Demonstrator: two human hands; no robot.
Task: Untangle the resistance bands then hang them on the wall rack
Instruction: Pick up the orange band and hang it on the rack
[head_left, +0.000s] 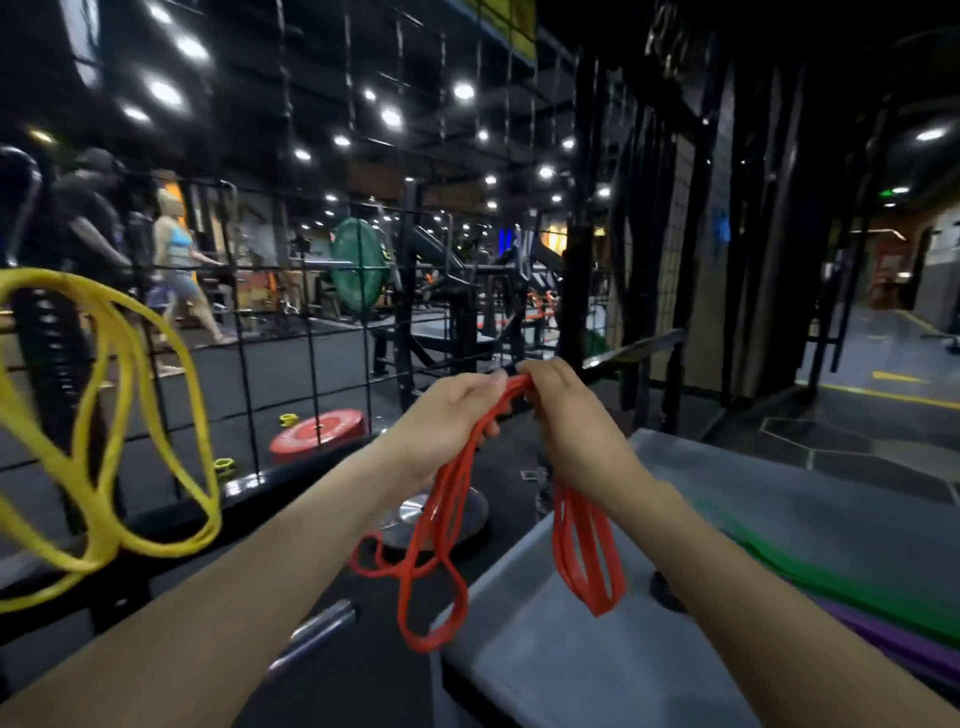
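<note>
Both hands hold a red resistance band (441, 519) up in front of me at the centre of the view. My left hand (447, 415) grips it from the left and my right hand (566, 415) from the right, fingertips almost touching at the top. Tangled red loops hang below each hand. A yellow resistance band (109, 415) hangs in loops at the left, against the black wire grid rack (306, 332). On the grey bench at the right lie a green band (831, 566) and a purple band (883, 639).
A grey bench top (545, 649) fills the lower right. A red weight plate (319, 431) lies on the floor beyond the grid. A metal plate (415, 514) and a bar end (317, 629) sit below my hands. People stand at the far left.
</note>
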